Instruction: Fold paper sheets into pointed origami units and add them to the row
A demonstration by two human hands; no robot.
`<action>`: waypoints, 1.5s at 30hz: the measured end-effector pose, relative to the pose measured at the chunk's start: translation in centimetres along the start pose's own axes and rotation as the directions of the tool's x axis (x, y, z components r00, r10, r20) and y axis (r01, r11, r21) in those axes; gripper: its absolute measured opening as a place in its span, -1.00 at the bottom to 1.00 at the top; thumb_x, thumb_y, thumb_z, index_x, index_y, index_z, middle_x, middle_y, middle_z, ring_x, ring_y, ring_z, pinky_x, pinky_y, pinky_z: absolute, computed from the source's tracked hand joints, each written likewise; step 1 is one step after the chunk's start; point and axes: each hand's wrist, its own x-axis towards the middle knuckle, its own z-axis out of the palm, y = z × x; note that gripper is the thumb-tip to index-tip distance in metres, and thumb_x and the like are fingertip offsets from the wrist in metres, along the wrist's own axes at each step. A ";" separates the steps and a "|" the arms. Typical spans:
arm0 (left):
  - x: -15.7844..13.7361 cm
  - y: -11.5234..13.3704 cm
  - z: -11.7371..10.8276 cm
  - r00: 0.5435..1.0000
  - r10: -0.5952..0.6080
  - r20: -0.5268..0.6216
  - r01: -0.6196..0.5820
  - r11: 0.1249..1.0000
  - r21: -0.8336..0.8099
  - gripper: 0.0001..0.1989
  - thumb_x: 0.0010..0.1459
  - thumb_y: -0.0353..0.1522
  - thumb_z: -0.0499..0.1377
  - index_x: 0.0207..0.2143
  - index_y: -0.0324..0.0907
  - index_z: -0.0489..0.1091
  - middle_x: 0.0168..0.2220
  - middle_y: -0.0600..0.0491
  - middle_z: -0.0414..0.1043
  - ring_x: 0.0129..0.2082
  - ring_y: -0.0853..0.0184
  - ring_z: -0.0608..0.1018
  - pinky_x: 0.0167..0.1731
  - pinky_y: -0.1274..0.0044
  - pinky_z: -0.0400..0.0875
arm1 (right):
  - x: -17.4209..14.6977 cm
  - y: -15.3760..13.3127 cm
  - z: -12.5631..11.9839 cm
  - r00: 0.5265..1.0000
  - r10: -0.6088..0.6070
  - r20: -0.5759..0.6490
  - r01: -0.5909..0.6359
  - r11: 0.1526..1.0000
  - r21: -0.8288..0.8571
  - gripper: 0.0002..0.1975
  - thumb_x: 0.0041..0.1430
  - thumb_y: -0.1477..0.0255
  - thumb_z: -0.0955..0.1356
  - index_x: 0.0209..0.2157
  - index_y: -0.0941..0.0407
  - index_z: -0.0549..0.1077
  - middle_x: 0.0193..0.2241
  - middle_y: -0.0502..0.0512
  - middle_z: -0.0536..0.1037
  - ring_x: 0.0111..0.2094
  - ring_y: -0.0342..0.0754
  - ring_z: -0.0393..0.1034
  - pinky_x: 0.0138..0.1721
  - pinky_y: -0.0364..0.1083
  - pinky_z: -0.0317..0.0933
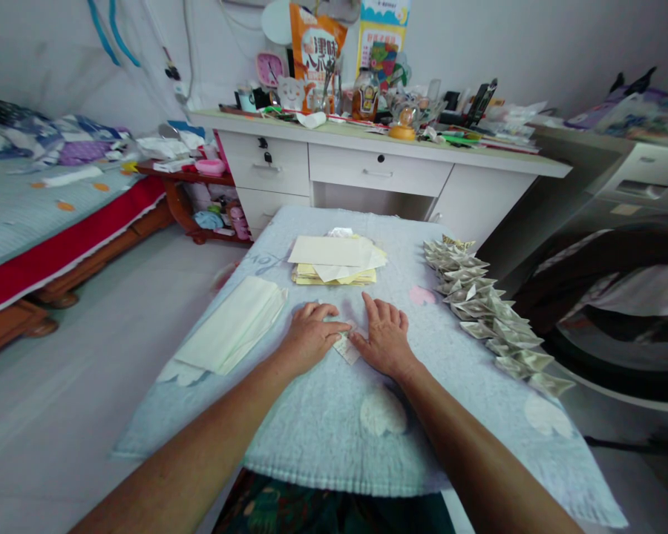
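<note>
A small folded piece of paper [347,348] lies on the blue cloth-covered table [323,415], partly hidden under my fingers. My left hand [313,335] rests on its left side, fingers stretched out and its thumb on the paper. From the right, my right hand [386,335] presses the paper's edge with the thumb, its other fingers spread flat on the cloth. Just beyond both hands sits a stack of cream and yellow paper sheets [334,254]. To the left lies a pile of long pale paper strips [234,322].
Rows of folded paper pieces with pointed tips [484,304] line the table's right side. A white desk [378,174] crowded with jars and packets stands behind. A bed [61,208] is at left, a front-loading washing machine [634,245] at right.
</note>
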 end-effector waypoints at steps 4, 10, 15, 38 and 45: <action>0.0 0.1 -0.1 1.000 -0.019 0.015 0.019 1.000 0.018 -0.71 0.16 -0.36 0.17 -0.09 0.14 0.50 -0.01 0.05 0.34 -0.02 0.20 0.28 0.03 0.30 0.16 | -0.3 1.7 -0.3 0.999 0.044 0.027 -0.043 0.999 -0.022 -0.20 0.15 0.14 0.28 0.33 0.03 -0.12 0.18 0.27 0.17 0.15 0.23 0.02 0.13 0.25 -0.18; 0.0 0.4 -0.2 0.999 -0.032 0.019 0.032 0.999 0.017 -0.71 0.16 -0.39 0.16 -0.09 0.09 0.51 -0.03 0.04 0.36 -0.03 0.19 0.31 0.01 0.29 0.18 | -0.4 4.4 -1.0 0.997 0.077 0.020 -0.077 0.997 -0.001 -0.17 0.09 0.22 0.34 0.32 -0.01 -0.09 0.20 0.26 0.15 0.17 0.27 0.01 0.11 0.29 -0.16; 0.2 0.3 -0.5 1.000 0.011 0.002 -0.011 0.996 -0.086 -0.60 0.10 -0.42 0.18 0.02 -0.07 0.42 -0.07 0.01 0.42 -0.06 0.20 0.34 0.02 0.34 0.22 | -0.4 3.8 -1.1 0.988 -0.110 -0.104 0.121 0.986 0.113 -0.61 0.12 0.29 0.33 0.00 0.07 0.35 0.07 0.22 0.28 0.08 0.15 0.10 0.08 0.14 -0.03; 0.8 1.6 -1.3 0.962 -0.230 0.149 0.217 0.306 -0.927 -0.77 0.04 -0.31 0.23 -0.29 -0.24 0.30 -0.38 0.06 0.46 -0.43 0.38 0.54 -0.53 0.62 0.32 | 0.3 1.7 -0.5 0.980 -0.086 -0.180 0.199 0.504 0.841 -0.57 0.03 0.31 0.44 -0.06 0.06 0.31 -0.19 0.07 0.43 -0.17 -0.03 0.32 -0.13 -0.04 0.20; 0.8 1.9 -0.7 0.962 -0.168 0.217 0.253 0.238 -0.938 -0.75 0.04 -0.32 0.24 -0.29 -0.22 0.25 -0.36 0.06 0.46 -0.42 0.36 0.57 -0.53 0.62 0.34 | 0.2 1.1 -0.9 0.958 -0.189 -0.218 0.284 0.491 0.824 -0.91 0.11 0.41 0.36 -0.43 0.11 0.39 -0.47 -0.03 0.35 -0.40 -0.13 0.25 -0.32 -0.14 0.15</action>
